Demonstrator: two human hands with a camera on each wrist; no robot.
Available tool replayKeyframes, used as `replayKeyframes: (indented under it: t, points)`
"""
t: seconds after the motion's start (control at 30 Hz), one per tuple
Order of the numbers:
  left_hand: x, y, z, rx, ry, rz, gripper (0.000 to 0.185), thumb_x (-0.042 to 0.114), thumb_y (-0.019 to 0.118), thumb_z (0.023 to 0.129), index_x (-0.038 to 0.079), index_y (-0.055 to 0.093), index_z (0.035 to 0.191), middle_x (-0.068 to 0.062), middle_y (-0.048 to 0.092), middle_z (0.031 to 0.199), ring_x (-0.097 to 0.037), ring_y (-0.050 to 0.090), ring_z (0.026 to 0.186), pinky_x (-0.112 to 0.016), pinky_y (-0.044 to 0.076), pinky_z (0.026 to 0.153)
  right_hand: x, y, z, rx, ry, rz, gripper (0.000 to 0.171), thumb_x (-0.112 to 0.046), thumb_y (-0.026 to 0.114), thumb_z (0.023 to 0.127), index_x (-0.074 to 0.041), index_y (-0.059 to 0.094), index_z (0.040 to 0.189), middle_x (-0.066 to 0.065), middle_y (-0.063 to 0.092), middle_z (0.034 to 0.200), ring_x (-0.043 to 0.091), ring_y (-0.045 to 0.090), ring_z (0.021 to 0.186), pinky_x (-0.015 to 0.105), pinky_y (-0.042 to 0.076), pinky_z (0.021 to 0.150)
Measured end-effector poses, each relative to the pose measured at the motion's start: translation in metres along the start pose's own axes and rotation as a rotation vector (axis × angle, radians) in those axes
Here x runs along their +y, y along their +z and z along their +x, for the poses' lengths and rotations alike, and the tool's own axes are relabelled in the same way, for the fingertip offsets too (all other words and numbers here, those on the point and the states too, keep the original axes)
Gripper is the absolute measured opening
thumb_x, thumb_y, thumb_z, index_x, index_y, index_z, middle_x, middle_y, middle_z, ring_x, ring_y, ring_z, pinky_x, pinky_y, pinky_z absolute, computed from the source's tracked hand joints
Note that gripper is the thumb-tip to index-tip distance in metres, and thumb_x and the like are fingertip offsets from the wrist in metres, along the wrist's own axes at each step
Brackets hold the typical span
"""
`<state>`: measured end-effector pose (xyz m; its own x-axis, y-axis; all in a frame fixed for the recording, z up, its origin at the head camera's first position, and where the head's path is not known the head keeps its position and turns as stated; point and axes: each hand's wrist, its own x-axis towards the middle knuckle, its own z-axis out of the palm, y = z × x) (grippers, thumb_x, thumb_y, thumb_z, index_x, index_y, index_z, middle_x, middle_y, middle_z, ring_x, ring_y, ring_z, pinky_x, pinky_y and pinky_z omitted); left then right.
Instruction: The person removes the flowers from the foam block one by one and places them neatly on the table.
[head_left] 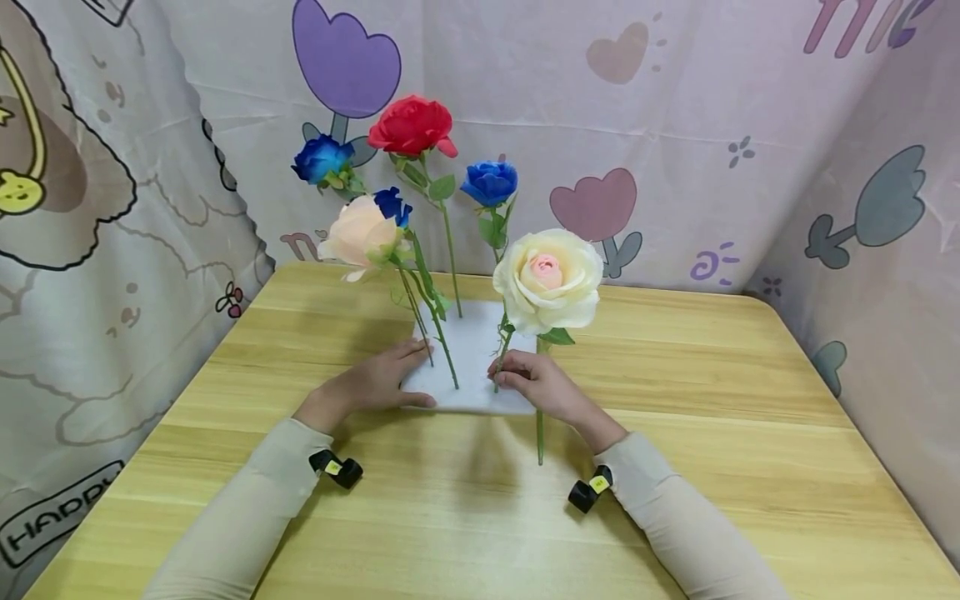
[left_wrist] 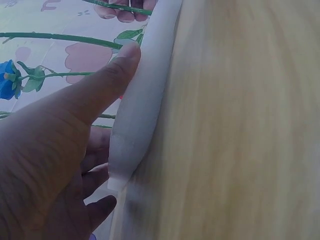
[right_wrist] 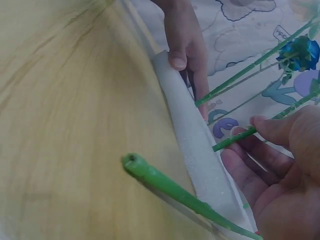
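Patterned cloth (head_left: pixel 675 125) hangs behind the wooden table (head_left: pixel 712 500), where the white foam (head_left: pixel 474 343) sits at centre frame. The left hand (head_left: pixel 378 379), fingers extended, presses its left side; the right hand (head_left: pixel 536 379) pinches a stem (right_wrist: pixel 227 142) below the cream rose (head_left: pixel 550 282). How deep that tip sits cannot be told: too shallow, it could topple. Sideways pushing could skid the foam; the right arm could snag the second stem (head_left: pixel 540 442).

Bright head view with soft shadows on the tabletop (head_left: pixel 465 517); dimmer, hazier, partly blurred wrist views.
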<state>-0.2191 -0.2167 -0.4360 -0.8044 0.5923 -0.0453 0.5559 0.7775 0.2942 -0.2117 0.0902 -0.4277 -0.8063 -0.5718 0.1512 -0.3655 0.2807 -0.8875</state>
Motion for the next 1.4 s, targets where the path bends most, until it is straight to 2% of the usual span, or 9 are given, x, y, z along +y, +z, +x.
replayKeyframes:
  t: [0.27, 0.6, 0.83, 1.13, 1.4]
  points:
    - [-0.001, 0.000, 0.000, -0.003, 0.001, -0.006, 0.105, 0.078, 0.051, 0.081, 0.005, 0.029, 0.153, -0.012, 0.021, 0.160, -0.030, 0.017, 0.147, -0.044, 0.022, 0.117, 0.006, 0.006, 0.002, 0.014, -0.005, 0.081, 0.017, -0.002, 0.053, 0.100, 0.004, 0.067, 0.106, 0.017, 0.067, 0.111, 0.026, 0.065, 0.103, 0.030, 0.055, 0.087]
    - [-0.002, 0.000, 0.001, -0.008, -0.003, -0.007, 0.105, 0.079, 0.050, 0.081, 0.007, 0.028, 0.154, -0.010, 0.020, 0.161, -0.029, 0.015, 0.147, -0.044, 0.021, 0.117, 0.003, 0.010, 0.002, 0.059, -0.034, 0.009, 0.020, -0.005, 0.051, 0.102, 0.004, 0.067, 0.109, 0.010, 0.069, 0.101, 0.023, 0.066, 0.097, 0.029, 0.057, 0.083]
    - [-0.003, 0.001, 0.001, 0.002, -0.002, -0.011, 0.106, 0.081, 0.049, 0.080, 0.007, 0.030, 0.153, -0.011, 0.022, 0.160, -0.030, 0.017, 0.147, -0.045, 0.022, 0.117, 0.004, 0.012, 0.001, 0.098, -0.034, 0.019, 0.018, -0.002, 0.050, 0.101, 0.005, 0.066, 0.105, 0.013, 0.068, 0.102, 0.024, 0.067, 0.096, 0.028, 0.057, 0.082]
    - [-0.005, 0.003, 0.004, 0.035, 0.063, 0.023, 0.108, 0.079, 0.050, 0.081, -0.001, 0.032, 0.151, -0.014, 0.025, 0.159, -0.030, 0.023, 0.145, -0.041, 0.025, 0.116, 0.003, 0.014, 0.000, 0.109, -0.024, -0.017, 0.017, -0.003, 0.050, 0.101, 0.000, 0.067, 0.101, 0.010, 0.069, 0.100, 0.023, 0.068, 0.097, 0.027, 0.057, 0.081]
    - [-0.004, 0.002, 0.005, -0.004, 0.030, 0.002, 0.106, 0.079, 0.048, 0.082, 0.004, 0.026, 0.154, -0.009, 0.018, 0.161, -0.027, 0.019, 0.146, -0.042, 0.024, 0.116, 0.004, 0.015, 0.002, 0.136, -0.026, -0.024, 0.016, -0.002, 0.051, 0.101, 0.003, 0.066, 0.102, 0.010, 0.069, 0.098, 0.023, 0.068, 0.094, 0.026, 0.057, 0.079]
